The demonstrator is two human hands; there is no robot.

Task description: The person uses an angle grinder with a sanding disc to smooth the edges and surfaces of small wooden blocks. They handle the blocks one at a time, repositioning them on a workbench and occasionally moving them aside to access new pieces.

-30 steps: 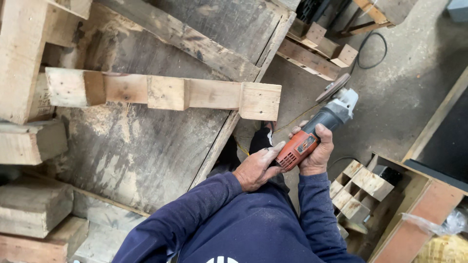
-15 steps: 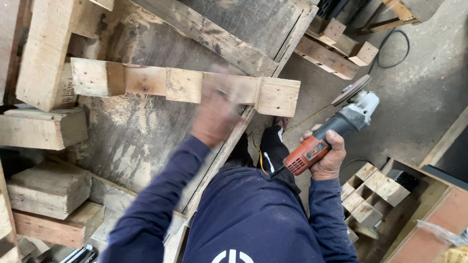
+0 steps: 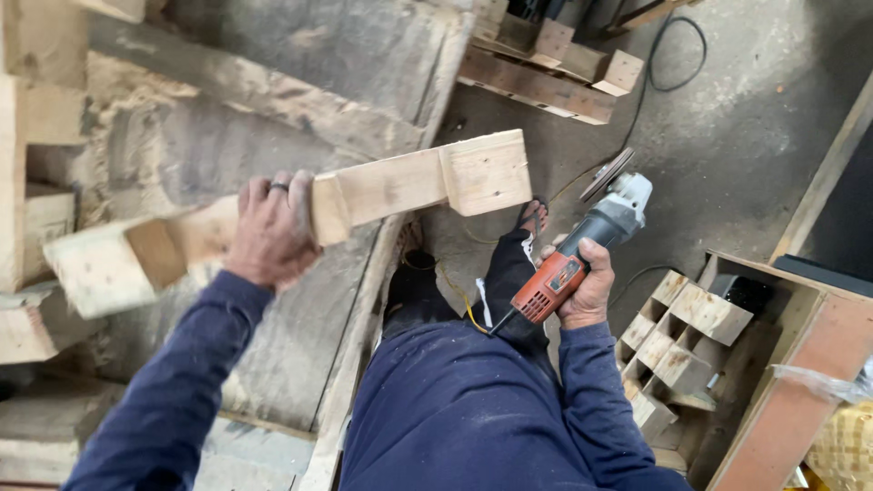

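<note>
My left hand (image 3: 270, 229) grips a pale wooden pallet runner (image 3: 382, 189), a plank with blocks fixed at its ends and middle, and holds it lifted and tilted over the dusty workbench (image 3: 182, 145). My right hand (image 3: 582, 286) is closed around the orange and grey body of an angle grinder (image 3: 582, 250), held low beside my leg. The grinder's disc (image 3: 607, 175) points up and away from the wood. A ring shows on a finger of the left hand.
More pallet runners (image 3: 546, 77) lie on the concrete floor at the top. A stack of block-and-plank pieces (image 3: 677, 341) sits at the right beside a reddish board (image 3: 791, 400). Thick wood blocks (image 3: 36, 327) line the bench's left side. A black cable (image 3: 677, 55) loops on the floor.
My left hand left the grinder, reached across to the bench, took hold of the runner and lifted it off at a tilt. The right hand kept the grinder low.
</note>
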